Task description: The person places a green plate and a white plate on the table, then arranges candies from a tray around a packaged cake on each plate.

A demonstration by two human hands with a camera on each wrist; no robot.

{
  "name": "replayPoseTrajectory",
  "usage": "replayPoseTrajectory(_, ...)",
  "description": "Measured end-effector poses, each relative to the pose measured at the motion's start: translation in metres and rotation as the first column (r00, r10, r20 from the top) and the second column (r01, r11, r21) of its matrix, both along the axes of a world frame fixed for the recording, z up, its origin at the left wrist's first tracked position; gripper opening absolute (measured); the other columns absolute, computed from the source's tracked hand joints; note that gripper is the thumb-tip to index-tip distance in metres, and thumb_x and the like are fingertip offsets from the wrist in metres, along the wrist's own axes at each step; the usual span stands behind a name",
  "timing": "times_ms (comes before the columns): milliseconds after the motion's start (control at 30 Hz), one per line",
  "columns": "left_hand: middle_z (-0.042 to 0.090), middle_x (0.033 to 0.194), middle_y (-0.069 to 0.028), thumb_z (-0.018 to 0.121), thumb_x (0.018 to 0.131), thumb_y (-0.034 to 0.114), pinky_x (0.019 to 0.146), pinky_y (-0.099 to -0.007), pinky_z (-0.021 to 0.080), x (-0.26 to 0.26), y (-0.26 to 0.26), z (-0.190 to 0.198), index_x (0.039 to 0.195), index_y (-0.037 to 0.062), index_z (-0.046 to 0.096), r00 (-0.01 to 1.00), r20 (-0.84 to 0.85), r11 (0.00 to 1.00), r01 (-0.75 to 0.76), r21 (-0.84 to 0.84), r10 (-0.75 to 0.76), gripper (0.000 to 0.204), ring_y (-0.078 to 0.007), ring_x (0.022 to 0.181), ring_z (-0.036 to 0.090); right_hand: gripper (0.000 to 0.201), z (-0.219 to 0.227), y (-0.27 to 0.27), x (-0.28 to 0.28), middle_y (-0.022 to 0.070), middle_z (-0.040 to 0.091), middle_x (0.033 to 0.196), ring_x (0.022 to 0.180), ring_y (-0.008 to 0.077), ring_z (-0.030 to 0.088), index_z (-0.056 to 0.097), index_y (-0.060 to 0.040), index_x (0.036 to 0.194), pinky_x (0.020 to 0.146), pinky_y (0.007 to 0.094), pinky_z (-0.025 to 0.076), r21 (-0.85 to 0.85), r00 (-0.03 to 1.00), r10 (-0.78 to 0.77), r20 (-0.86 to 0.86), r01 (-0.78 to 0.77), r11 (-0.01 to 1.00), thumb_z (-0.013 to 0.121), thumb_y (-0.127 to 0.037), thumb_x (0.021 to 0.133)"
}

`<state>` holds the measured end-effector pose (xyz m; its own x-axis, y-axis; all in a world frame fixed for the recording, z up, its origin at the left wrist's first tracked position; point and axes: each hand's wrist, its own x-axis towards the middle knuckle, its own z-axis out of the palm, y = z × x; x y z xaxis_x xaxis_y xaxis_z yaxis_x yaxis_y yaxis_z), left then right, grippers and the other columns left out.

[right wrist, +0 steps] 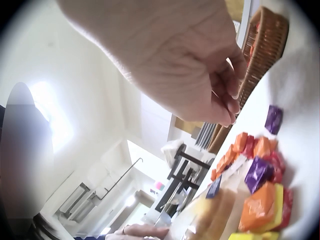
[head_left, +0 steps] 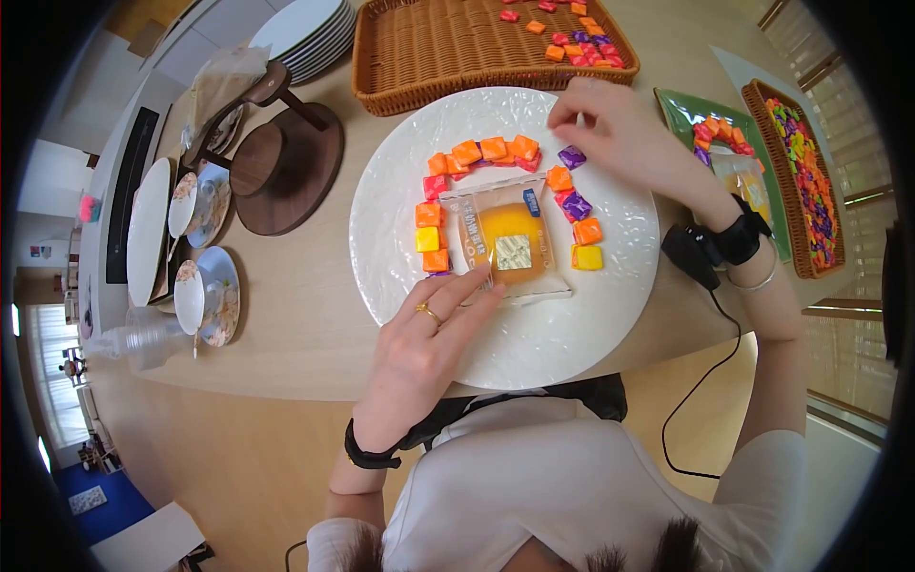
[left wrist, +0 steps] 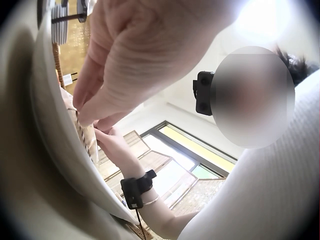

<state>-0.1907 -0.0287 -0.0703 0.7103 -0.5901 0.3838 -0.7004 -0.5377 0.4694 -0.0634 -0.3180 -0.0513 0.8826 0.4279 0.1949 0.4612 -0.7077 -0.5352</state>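
A clear package (head_left: 534, 219) with a yellow-orange round item inside lies on the large white plate (head_left: 400, 329). My left hand (head_left: 419, 343) rests its fairly straight fingers on the package's near left corner. Wrapped candies form an arch round it: orange candies (head_left: 467, 152) at the back, and more down both sides. Over the plate's back right rim is my right hand (head_left: 615, 133), fingers loosely bent, with nothing seen between them in the right wrist view. Just below its fingertips lies a purple candy (head_left: 572, 156), apart from the hand.
A wicker tray (head_left: 457, 81) with scattered candies stands behind the plate. To the right are a green plate (head_left: 679, 107) with candies and a package, and a full candy basket (head_left: 815, 181). At left stand a dark wooden stand (head_left: 305, 181), cups and saucers (head_left: 221, 296).
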Motion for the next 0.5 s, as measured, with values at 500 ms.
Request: replayPoseTrajectory(500, 0.065, 0.126, -0.0098, 0.069, 0.072, -0.008, 0.076, -0.0312, 0.057, 0.005, -0.016, 0.005, 0.116, 0.0068, 0.073, 0.997, 0.034, 0.991, -0.074, 0.109, 0.071, 0.046, -0.0244, 0.093, 0.064, 0.020, -0.010, -0.031, -0.002, 0.0130, 0.055, 0.108, 0.104, 0.0273, 0.057, 0.061, 0.0022, 0.105, 0.091, 0.0358, 0.047, -0.112, 0.979, 0.176, -0.101, -0.187, 0.976, 0.067, -0.003, 0.086)
